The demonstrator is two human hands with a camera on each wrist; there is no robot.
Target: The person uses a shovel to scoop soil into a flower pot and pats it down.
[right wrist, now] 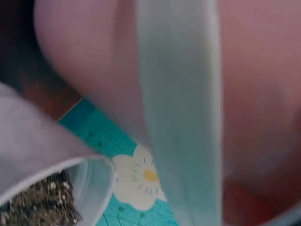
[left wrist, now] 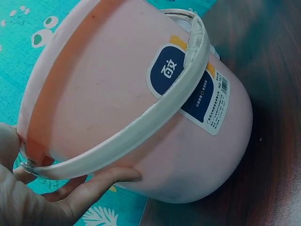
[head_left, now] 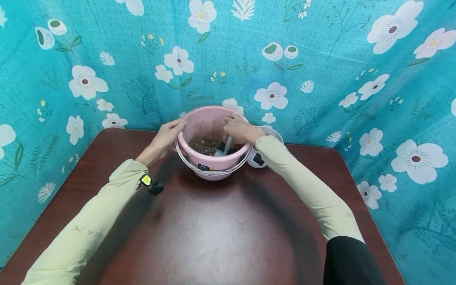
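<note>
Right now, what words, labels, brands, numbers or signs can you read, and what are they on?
"NO.10…", ending unclear: label on the pink bucket.
Large white characters and fine print, same label: not reliably readable.
"QUA", probably, upside down: left sleeve.
Dark patch on the pale container: no readable text.

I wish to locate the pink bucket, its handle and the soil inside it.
Pink bucket (left wrist: pixel 122 89): left wrist view, outer wall.
Handle (left wrist: pixel 153 121): left wrist view, middle of its curved bar.
Soil (head_left: pixel 204 145): head view, exposed top surface.
</note>
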